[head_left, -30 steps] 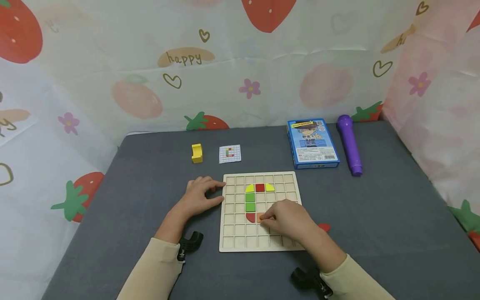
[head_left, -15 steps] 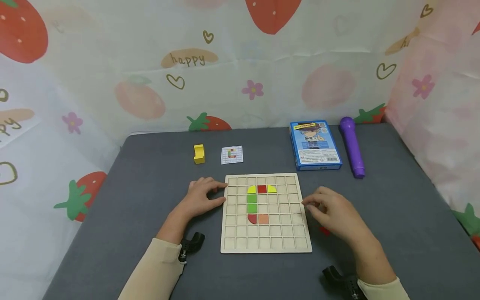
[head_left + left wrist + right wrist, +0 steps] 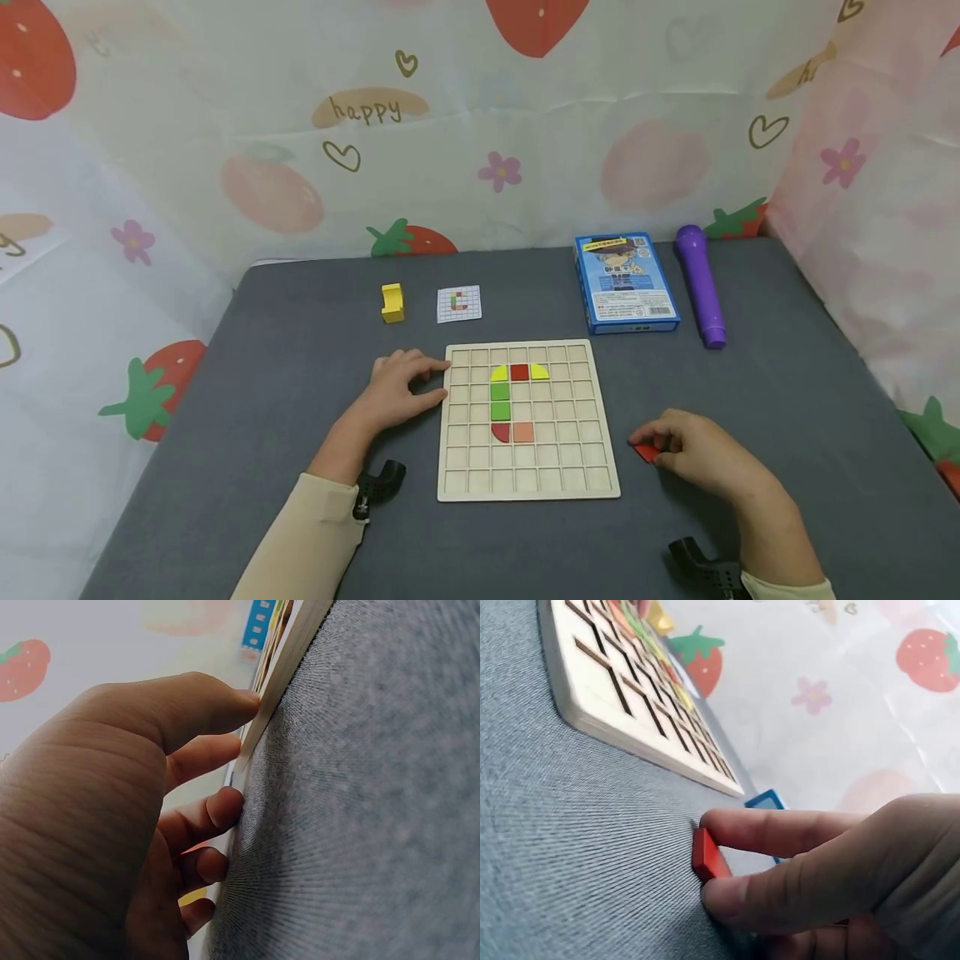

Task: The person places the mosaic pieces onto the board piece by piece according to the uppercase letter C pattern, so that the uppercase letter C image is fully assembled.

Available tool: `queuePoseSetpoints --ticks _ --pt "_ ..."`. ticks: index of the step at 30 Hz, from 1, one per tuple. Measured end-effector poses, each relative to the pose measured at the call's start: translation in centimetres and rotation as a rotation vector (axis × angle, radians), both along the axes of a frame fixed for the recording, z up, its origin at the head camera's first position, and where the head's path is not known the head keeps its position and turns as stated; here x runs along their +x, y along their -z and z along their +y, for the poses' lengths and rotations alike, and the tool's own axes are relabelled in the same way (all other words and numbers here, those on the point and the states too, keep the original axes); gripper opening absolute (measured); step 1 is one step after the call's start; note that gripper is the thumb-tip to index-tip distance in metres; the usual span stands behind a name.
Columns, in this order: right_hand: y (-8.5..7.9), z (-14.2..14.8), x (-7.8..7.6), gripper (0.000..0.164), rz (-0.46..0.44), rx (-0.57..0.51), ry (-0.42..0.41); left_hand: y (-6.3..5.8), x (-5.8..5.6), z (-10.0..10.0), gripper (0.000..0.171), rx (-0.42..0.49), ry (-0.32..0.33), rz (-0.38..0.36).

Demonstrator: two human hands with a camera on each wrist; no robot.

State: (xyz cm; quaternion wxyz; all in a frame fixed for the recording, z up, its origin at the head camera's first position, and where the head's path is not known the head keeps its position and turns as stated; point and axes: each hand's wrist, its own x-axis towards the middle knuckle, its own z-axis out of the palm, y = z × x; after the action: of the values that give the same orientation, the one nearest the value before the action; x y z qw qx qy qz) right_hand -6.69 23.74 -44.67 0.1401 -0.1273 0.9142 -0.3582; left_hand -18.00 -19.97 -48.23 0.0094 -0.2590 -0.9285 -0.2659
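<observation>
My left hand (image 3: 397, 392) touches the left edge of a wooden grid board (image 3: 566, 483) with thumb and index fingertip, its fingers loosely spread. To the right of the board, my right hand (image 3: 712, 458) pinches a red tile (image 3: 643, 452) by its edges. In the right wrist view, this red tile (image 3: 705, 853) sits between thumb and index finger, at the cloth. The board holds a red square (image 3: 519, 372) between two yellow quarter-round tiles (image 3: 499, 374), two green squares (image 3: 500, 401) below the left one, then a dark red quarter-round (image 3: 500, 432) beside an orange square (image 3: 522, 432).
Behind the board lie a yellow notched block (image 3: 392, 302) and a small card (image 3: 459, 304) printed with a coloured grid pattern. A blue box (image 3: 627, 283) and a purple microphone-shaped object (image 3: 701, 286) lie at the back right. A patterned cloth backdrop (image 3: 450, 192) rises behind the grey table.
My right hand has let go of the orange square, which now lies in its cell, and moved right off the board to pinch the red tile. The left hand has stayed at the board's edge.
</observation>
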Motion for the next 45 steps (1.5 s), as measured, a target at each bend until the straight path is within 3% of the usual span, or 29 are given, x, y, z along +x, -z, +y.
queuePoseSetpoints --ticks 7,12,16,20,26,30,34,37,45 --pt "0.2 -0.6 0.1 0.023 0.077 0.035 0.020 0.1 -0.1 0.0 0.039 -0.008 -0.006 0.000" --pt "0.5 -1.2 0.0 0.014 0.191 0.072 0.039 -0.1 -0.2 0.1 0.038 0.001 0.005 0.019" --pt "0.6 -1.9 -0.2 0.022 0.263 0.124 0.086 -0.3 -0.2 0.0 0.038 -0.008 -0.002 0.018" --pt "0.8 -2.2 -0.5 0.042 0.282 0.158 0.152 -0.3 -0.2 0.0 0.038 -0.021 -0.012 0.011" --pt "1.0 -2.5 -0.6 0.022 0.312 0.195 0.193 -0.4 -0.3 0.0 0.038 -0.026 -0.013 0.015" --pt "0.2 -3.1 -0.8 0.016 0.255 0.164 0.207 -0.4 -0.2 0.1 0.038 -0.017 -0.007 0.014" --pt "-1.2 -4.2 -1.2 0.016 0.227 0.103 0.159 -0.4 0.0 0.0 0.039 -0.013 -0.015 -0.001" --pt "-2.2 -5.3 -1.6 0.016 0.235 0.093 0.070 -0.2 0.0 -0.1 0.039 -0.015 -0.024 -0.009" --pt "-3.1 -9.1 -2.8 0.010 0.228 0.180 -0.164 0.0 -0.1 -0.1 0.038 -0.009 -0.012 -0.008"
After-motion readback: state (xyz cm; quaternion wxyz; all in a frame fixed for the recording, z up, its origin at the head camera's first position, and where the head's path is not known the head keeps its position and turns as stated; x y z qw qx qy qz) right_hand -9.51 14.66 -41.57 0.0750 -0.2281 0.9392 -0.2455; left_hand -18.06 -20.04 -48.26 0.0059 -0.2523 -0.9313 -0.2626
